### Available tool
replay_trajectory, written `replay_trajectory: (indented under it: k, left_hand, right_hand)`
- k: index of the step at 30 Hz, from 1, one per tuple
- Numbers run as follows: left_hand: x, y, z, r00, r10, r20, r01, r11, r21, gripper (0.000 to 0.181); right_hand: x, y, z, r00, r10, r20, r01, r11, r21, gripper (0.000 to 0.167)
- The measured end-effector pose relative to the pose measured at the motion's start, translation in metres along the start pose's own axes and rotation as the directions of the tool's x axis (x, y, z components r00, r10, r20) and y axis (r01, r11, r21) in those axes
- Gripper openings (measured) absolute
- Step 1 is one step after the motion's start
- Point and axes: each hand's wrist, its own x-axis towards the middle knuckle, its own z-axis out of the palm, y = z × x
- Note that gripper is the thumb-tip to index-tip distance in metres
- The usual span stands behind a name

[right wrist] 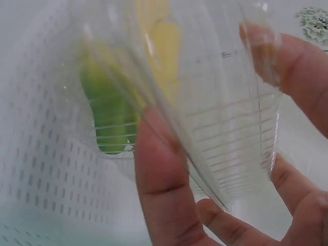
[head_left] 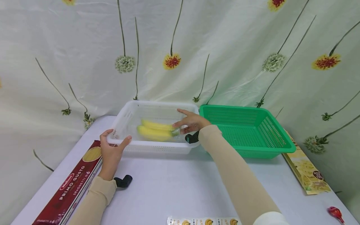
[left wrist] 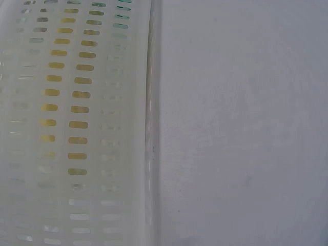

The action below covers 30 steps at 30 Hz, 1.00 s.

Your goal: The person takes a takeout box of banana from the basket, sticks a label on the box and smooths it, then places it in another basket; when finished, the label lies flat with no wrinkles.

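Note:
In the head view, a clear plastic package of yellow bananas (head_left: pixel 154 132) is inside the white basket (head_left: pixel 157 145). My right hand (head_left: pixel 192 122) is at the package's right end; the right wrist view shows thumb and fingers (right wrist: pixel 164 179) gripping the clear plastic (right wrist: pixel 220 128), with green and yellow banana (right wrist: pixel 113 113) behind it. My left hand (head_left: pixel 111 153) holds the basket's front left corner, thumb on the front rim and fingers over the left rim. The left wrist view shows only the basket's slotted side (left wrist: pixel 77 123), yellow visible through the slots.
A green basket (head_left: pixel 250 151) stands right of the white one. A red spaghetti pack (head_left: pixel 70 184) lies at the left, a yellow pack (head_left: pixel 306 168) at the right. A small red wrapped item (head_left: pixel 335 213) and a strip with banana pictures (head_left: pixel 202 221) lie nearer the front.

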Motion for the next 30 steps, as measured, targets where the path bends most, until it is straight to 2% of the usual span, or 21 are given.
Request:
replay_trajectory:
  k: [9,19,30]
  left_hand:
    - [-0.001,0.0,0.0,1.0,-0.017,0.004,0.017,1.0,0.015,0.087]
    - [0.0,0.0,0.001,1.0,-0.011,0.004,0.011,1.0,-0.007,0.085]
    - [0.003,-0.002,0.0,1.0,-0.004,0.023,0.005,0.999,-0.045,0.086]
  right_hand:
    - [-0.016,-0.013,-0.008,0.998,-0.062,-0.031,0.062,0.998,0.007,0.099]
    - [-0.042,-0.022,-0.025,0.991,-0.133,-0.013,0.132,0.989,-0.062,0.095]
    - [-0.074,-0.022,-0.036,0.979,-0.196,-0.053,0.189,0.976,-0.11,0.092]
